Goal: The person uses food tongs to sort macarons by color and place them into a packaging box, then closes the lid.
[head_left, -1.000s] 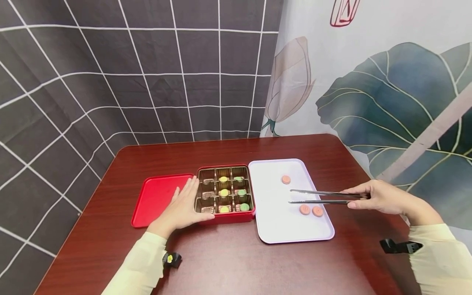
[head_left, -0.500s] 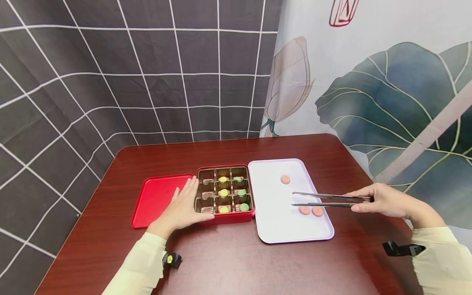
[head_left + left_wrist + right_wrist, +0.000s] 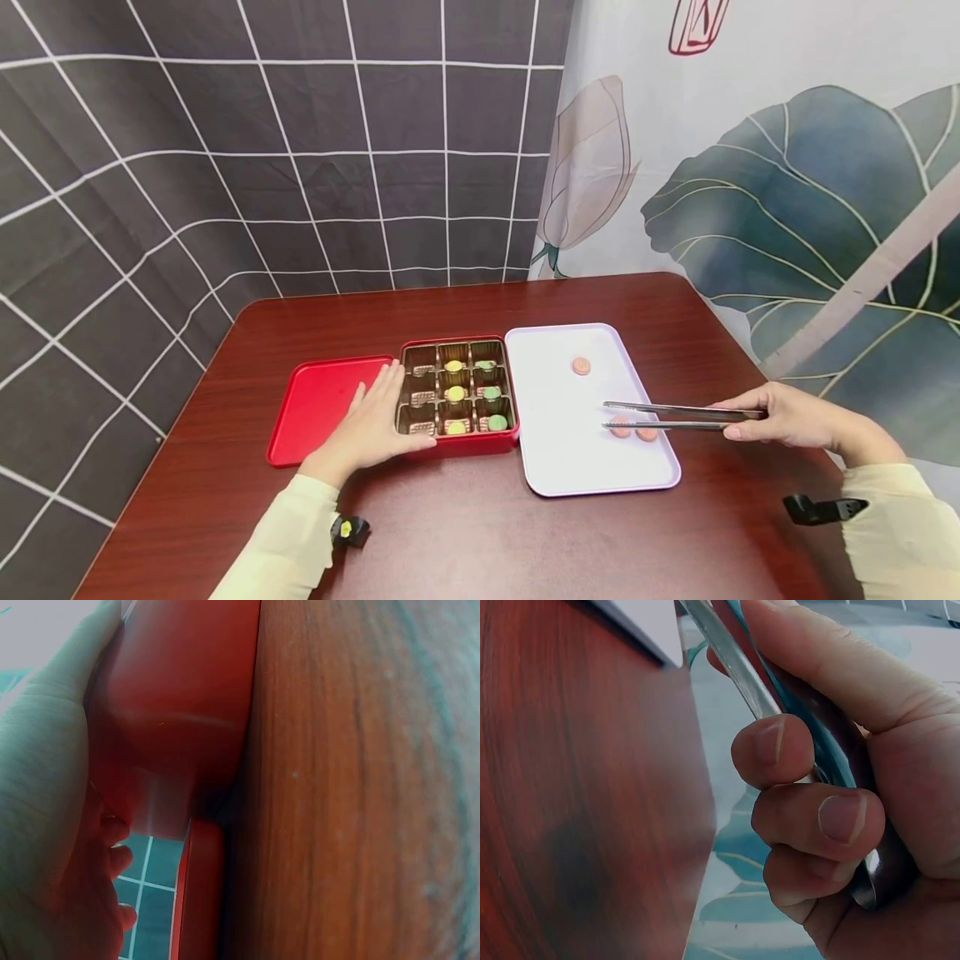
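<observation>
One spread pair of tongs [image 3: 690, 410] is reaching over a white tray [image 3: 570, 454], crossing two pink cookies [image 3: 621, 433] in the head view. The right hand [image 3: 783, 415] is gripping it; the left hand [image 3: 366, 429], fingers straight, is touching a red box [image 3: 472, 444] of yellow and green cookies [image 3: 455, 392] beside a red lid [image 3: 315, 404].

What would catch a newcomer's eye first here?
Probably the red box on the table, with yellow and green sweets in its gold insert and the left hand at its left side. Then the metal tongs in the right hand, over the white tray of three pink sweets. Behind, at right, looms a printed lotus leaf.
</observation>
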`<state>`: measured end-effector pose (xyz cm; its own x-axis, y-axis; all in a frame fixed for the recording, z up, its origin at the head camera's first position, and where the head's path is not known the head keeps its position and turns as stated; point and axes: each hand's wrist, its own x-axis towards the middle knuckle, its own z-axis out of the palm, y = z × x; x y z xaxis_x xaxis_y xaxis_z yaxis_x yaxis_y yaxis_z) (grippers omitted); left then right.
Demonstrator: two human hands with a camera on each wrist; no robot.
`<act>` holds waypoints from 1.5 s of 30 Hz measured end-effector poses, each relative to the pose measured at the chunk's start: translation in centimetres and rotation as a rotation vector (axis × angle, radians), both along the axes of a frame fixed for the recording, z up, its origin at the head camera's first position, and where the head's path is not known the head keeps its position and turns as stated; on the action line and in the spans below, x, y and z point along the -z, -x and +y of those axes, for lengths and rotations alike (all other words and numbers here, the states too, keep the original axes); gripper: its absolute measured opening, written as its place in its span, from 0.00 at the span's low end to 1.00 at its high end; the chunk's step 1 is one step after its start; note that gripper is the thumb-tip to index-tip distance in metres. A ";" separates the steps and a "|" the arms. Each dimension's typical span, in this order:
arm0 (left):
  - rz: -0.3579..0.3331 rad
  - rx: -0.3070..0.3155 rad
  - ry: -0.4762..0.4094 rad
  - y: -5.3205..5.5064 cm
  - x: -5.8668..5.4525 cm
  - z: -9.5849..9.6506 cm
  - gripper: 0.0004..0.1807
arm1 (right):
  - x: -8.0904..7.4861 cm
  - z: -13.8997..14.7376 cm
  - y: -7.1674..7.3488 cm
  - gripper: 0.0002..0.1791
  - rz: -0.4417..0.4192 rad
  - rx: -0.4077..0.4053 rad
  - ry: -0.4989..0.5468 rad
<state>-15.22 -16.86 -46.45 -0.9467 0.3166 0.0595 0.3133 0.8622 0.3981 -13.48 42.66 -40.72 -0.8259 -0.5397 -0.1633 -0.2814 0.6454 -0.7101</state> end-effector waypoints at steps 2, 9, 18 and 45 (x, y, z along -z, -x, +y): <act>0.000 0.000 0.002 0.0 0.0 0.0 0.72 | 0.2 0.3 -0.1 0.20 -0.010 0.001 -0.002; -0.003 -0.003 0.001 0.1 0.0 0.0 0.72 | 0.0 0.8 -0.2 0.20 -0.046 -0.011 -0.008; -0.012 0.001 0.005 0.1 -0.1 0.0 0.72 | -0.1 1.2 0.0 0.19 -0.066 -0.049 0.028; -0.020 0.002 0.003 -0.1 -0.2 0.1 0.72 | 0.1 0.7 0.5 0.20 -0.142 -0.001 0.005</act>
